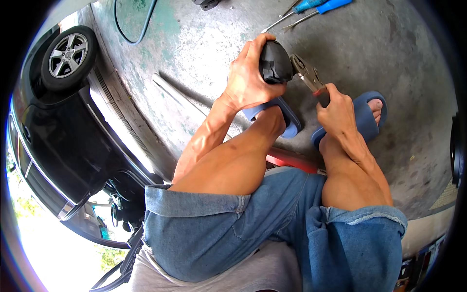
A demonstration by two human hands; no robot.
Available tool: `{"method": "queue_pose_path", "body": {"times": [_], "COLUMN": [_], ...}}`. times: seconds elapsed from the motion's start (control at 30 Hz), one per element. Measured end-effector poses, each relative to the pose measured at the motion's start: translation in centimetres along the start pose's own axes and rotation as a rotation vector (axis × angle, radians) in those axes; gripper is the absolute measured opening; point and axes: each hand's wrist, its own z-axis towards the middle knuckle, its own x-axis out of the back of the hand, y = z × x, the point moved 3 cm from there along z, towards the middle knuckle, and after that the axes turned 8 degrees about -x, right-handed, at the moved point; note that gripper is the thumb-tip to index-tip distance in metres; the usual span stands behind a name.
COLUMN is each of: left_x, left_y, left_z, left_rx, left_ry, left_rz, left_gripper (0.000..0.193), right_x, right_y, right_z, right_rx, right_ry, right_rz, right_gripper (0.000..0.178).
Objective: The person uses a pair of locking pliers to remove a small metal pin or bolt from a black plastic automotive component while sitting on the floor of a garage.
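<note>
My left hand (248, 78) is wrapped round a black rounded part (276, 62), whose exact kind I cannot make out. In my right hand (336, 109) is a pair of locking pliers (307, 73), held by its handles. The metal jaws of the pliers meet the right side of the black part; whether they grip it I cannot tell. Both hands are above the concrete floor, in front of my feet in blue slide sandals (367, 117). My left fingers cover part of the black piece.
Two blue-handled screwdrivers (333, 6) lie on the floor at the far right. A pale metal bar (177, 95) lies left of my left forearm. A blue hose (141, 36) curves at the far left. Something red (292, 159) is beneath me. A black car (63, 141) stands at left.
</note>
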Motion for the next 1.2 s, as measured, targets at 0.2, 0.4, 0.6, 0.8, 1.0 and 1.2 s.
{"method": "queue_pose_path", "body": {"times": [0.2, 0.4, 0.6, 0.8, 1.0, 1.2], "left_x": [-0.7, -1.1, -1.9, -2.1, -1.8, 0.9], "left_y": [-0.5, -1.9, -1.7, -2.4, -0.5, 1.5], "left_z": [0.5, 0.6, 1.4, 1.4, 1.6, 1.9], "left_rx": [-0.026, -0.029, -0.062, -0.020, -0.048, -0.142], "left_ry": [0.005, -0.016, -0.030, -0.053, -0.015, 0.129], "left_rz": [-0.028, -0.090, -0.086, -0.156, -0.046, 0.006], "left_gripper": [0.086, 0.087, 0.088, 0.089, 0.091, 0.090], "right_x": [-0.1, -0.5, -0.2, -0.7, -0.1, 2.5], "right_y": [0.5, 0.6, 1.3, 1.7, 1.7, -2.0], "right_z": [0.0, 0.1, 0.1, 0.3, 0.6, 1.5], "right_rx": [-0.036, -0.024, -0.055, 0.027, 0.049, 0.065], "right_ry": [0.002, 0.004, 0.034, 0.095, 0.133, 0.115], "right_rz": [-0.006, -0.002, -0.013, 0.001, 0.048, -0.002], "right_gripper": [0.026, 0.025, 0.025, 0.028, 0.029, 0.028]}}
